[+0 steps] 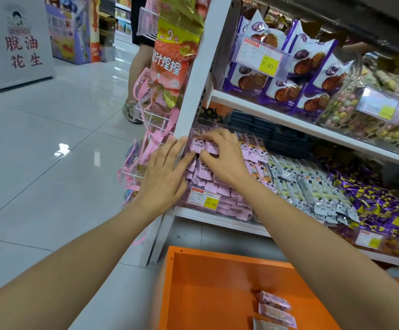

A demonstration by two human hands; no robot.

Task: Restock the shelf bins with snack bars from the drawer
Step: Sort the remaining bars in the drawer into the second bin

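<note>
Hugging the shelf post (pixel 193 91), left hand (pixel 162 179) presses pink bars (pixel 211 186) with straight fingers (pixel 177 148); right hand (pixel 227 158) pinches some.

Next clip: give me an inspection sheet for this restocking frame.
Surface: white shelf with clear-fronted bins; orange drawer open below.
Job's things: pink snack bars heaped in the left bin; a few wrapped bars left in the drawer.
Clutter: nothing seen.
Grips: left hand flat, straight fingers against the pink bars; right hand curled, pinching one on top.
Cables: nothing seen.
Surroundings: neighbouring bins of grey bars and purple sweets; hanging packets; a person's legs in the aisle.
</note>
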